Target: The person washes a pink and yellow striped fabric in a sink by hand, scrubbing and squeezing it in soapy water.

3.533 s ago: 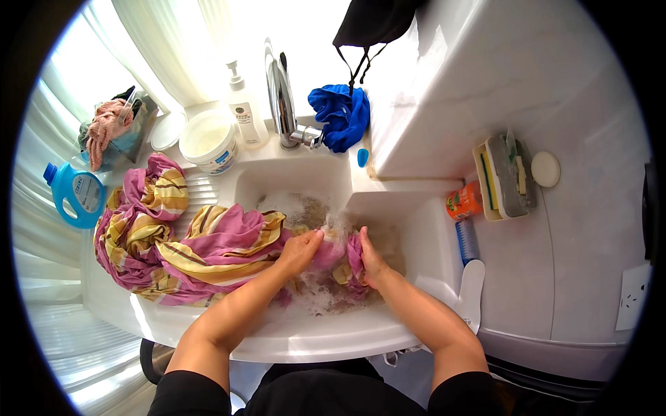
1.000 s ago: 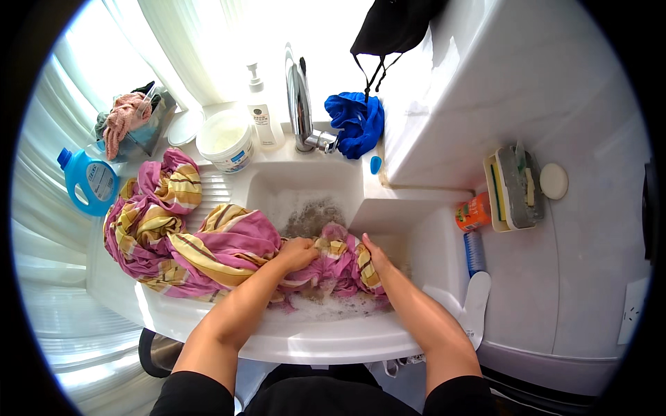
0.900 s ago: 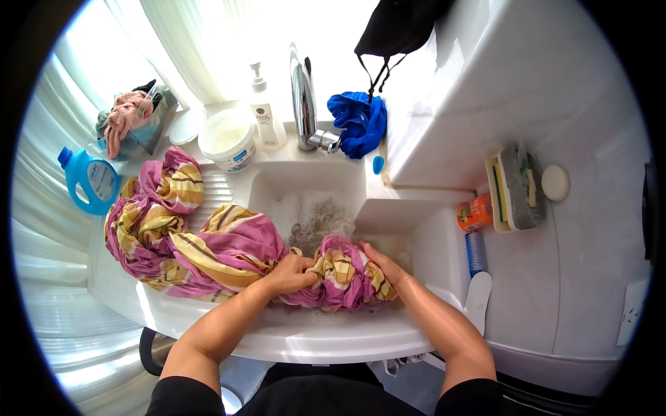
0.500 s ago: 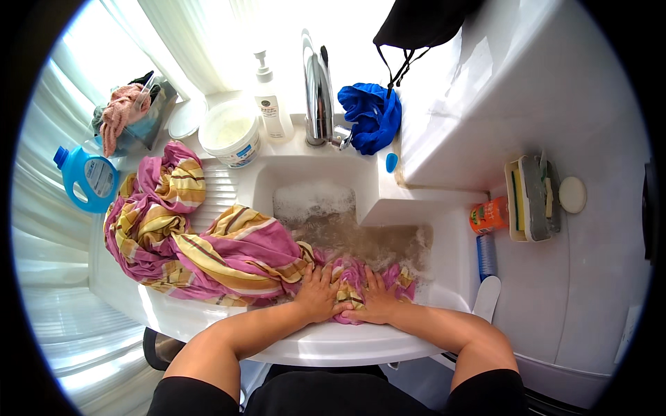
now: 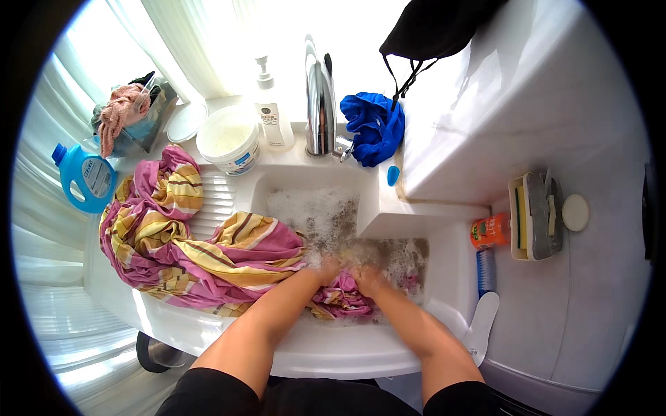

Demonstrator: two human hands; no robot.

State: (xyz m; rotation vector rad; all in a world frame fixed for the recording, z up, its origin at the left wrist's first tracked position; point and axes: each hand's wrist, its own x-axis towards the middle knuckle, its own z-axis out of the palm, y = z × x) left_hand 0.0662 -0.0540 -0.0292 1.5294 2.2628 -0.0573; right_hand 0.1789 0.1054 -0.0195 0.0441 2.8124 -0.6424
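Observation:
A large pink cloth with yellow and brown stripes point(image 5: 253, 258) lies heaped on the left drainboard. It trails down into the murky, foamy water point(image 5: 312, 211) of the white sink point(image 5: 447, 270). My left hand point(image 5: 329, 269) and my right hand point(image 5: 370, 279) are both partly in that water, close together at the wet end of the cloth. A bunched pink part shows between and below my wrists. Foam, water and motion smear hide my fingers, so I cannot see how they grip.
Behind the sink stand a chrome faucet point(image 5: 320, 104), a white pump bottle point(image 5: 273, 114) and a white tub point(image 5: 229, 142). A blue cloth point(image 5: 374, 128) is right of the faucet. At left are a blue detergent bottle point(image 5: 83, 179) and a bin of clothes point(image 5: 125, 114). A blue brush point(image 5: 486, 272) is at right.
Both hands have moved away from the sink's front edge, forward into the water. The pink cloth they pressed near that edge is now mostly under the foamy water, which is stirred up.

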